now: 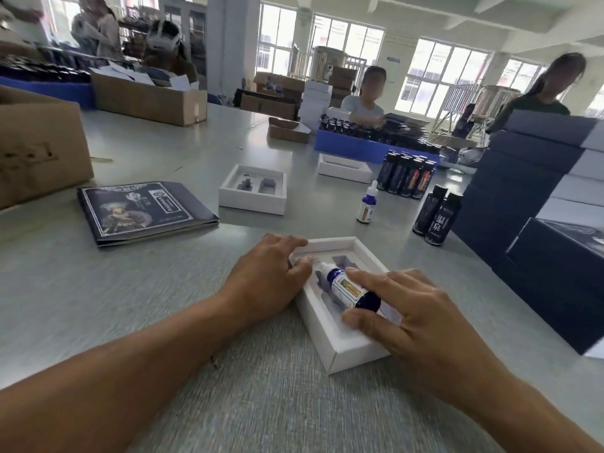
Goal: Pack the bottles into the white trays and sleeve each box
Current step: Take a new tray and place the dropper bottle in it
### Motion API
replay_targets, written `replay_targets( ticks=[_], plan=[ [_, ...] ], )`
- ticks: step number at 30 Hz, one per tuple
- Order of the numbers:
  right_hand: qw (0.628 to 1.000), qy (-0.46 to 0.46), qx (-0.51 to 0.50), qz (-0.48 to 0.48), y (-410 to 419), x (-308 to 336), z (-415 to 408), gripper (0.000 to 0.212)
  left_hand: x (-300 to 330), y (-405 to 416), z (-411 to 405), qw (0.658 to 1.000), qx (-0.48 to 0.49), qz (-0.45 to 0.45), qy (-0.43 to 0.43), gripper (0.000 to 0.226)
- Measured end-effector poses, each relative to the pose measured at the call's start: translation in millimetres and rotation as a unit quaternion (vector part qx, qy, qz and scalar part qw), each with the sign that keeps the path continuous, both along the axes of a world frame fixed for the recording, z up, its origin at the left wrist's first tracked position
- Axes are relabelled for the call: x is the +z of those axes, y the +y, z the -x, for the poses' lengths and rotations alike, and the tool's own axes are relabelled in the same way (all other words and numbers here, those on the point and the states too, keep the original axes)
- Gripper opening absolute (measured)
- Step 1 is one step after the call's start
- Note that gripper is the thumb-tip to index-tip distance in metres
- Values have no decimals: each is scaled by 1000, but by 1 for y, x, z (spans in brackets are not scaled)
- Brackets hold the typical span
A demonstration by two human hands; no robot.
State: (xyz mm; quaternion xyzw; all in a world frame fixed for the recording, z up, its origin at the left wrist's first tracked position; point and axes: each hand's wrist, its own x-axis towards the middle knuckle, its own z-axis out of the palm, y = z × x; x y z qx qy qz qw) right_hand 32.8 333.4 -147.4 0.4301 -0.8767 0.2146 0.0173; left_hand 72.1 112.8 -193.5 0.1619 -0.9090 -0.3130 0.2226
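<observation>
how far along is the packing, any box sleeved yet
Early. The near tray holds nothing seated yet: the right hand grips a dropper bottle over a slot while the left hand steadies it. A second tray, another dropper and the sleeves wait.

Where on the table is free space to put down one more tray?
Bare table lies between the sleeves, the empty tray and the left hand, and also near the front edge. The right side is crowded: dropper bottle, dark bottles, stacked boxes.
</observation>
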Motion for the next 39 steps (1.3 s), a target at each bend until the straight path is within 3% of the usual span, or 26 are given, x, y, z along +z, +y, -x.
replay_targets(
  ticks=[11, 20, 25, 31, 36, 39],
  plan=[
    [999, -6, 27, -35, 0, -2, 8, 68, 3, 1, -2, 1000, -12, 14, -8, 43],
    [999, -13, 35, -8, 0, -7, 8, 67, 3, 0, -2, 1000, -14, 16, -8, 44],
    [999, -16, 2, 50, -2, -7, 4, 55, 2, 0, -2, 1000, -13, 17, -11, 44],
    [999, -37, 9, 39, 0, -2, 1, 66, 2, 0, -1, 1000, -12, 16, -11, 44],
    [998, -36, 25, 48, 10, 1, 2, 59, 2, 0, -2, 1000, -15, 17, -8, 44],
    [999, -11, 46, 14, 11, 1, 0, 72, 2, 0, -1, 1000, -13, 18, -9, 44]
  ],
)
